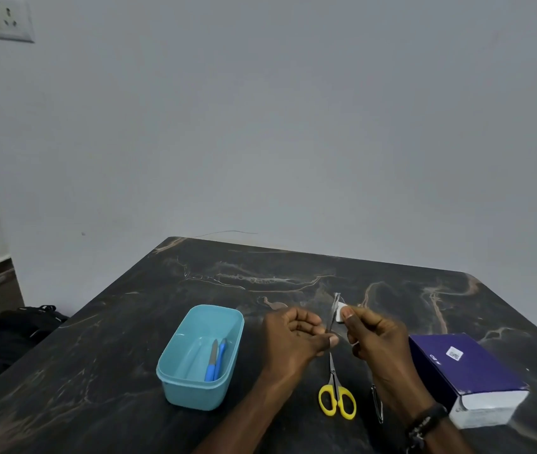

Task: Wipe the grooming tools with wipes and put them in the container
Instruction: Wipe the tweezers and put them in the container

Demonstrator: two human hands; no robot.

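My left hand pinches the lower end of a thin metal tool, which stands upright and blurred above the table. My right hand pinches a small white wipe against the tool's upper part. A light blue container stands to the left of my hands, with two blue-handled tools lying inside. Yellow-handled scissors lie on the table below my hands. Another slim metal tool lies beside them, partly hidden by my right wrist.
A purple and white box sits at the right, close to my right forearm. The dark marbled table ends at a grey wall behind. A black bag lies on the floor to the left.
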